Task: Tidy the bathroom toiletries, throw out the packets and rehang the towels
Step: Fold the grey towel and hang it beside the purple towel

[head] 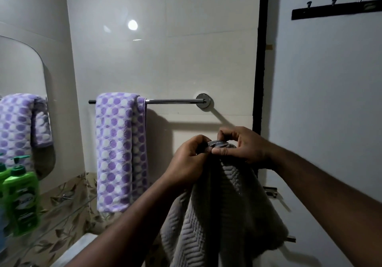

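A grey towel with a herringbone weave hangs down from both my hands, bunched at its top edge. My left hand pinches that edge from the left and my right hand pinches it from the right, thumbs almost touching. They hold it below and to the right of a chrome towel bar on the white tiled wall. A purple and white dotted towel is draped over the bar's left half; the right half of the bar is bare.
A mirror at the left reflects the dotted towel. A green pump bottle stands on a glass shelf below it. A dark hook rail sits high on the right wall, past a black door frame.
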Demonstrator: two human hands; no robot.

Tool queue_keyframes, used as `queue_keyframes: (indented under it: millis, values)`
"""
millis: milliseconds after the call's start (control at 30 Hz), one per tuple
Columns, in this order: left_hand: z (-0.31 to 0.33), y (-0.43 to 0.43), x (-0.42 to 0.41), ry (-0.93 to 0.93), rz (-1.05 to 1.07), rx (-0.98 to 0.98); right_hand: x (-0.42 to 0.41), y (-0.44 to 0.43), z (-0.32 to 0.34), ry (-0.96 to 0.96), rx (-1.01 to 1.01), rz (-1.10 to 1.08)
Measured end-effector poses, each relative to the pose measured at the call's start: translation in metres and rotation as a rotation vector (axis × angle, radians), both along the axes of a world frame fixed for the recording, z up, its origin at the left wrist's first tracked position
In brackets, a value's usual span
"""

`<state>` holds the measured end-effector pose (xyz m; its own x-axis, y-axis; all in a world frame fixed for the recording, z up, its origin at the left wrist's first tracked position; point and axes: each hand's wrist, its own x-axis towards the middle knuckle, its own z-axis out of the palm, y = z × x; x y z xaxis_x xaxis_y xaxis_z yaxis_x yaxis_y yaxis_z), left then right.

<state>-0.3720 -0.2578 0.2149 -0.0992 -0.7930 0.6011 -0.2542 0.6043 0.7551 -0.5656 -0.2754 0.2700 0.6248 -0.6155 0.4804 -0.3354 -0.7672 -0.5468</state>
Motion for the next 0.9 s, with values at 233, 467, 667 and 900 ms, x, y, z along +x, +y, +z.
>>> queue_keyframes:
  millis: [233,467,667,900]
  values:
    - [-0.012,0.006,0.036,0.074,-0.314,0.157,-0.009,-0.003,0.01,-0.3,0.157,0.055]
    - [-0.031,0.008,0.098,-0.086,-0.277,0.291,-0.053,-0.015,0.023,-0.348,0.186,-0.105]
    - [0.016,0.009,0.074,-0.303,-0.068,0.033,-0.055,-0.017,0.015,0.182,0.355,-0.151]
    - [0.049,0.005,0.015,-0.592,0.169,-0.177,0.016,0.0,-0.025,-0.189,0.562,0.155]
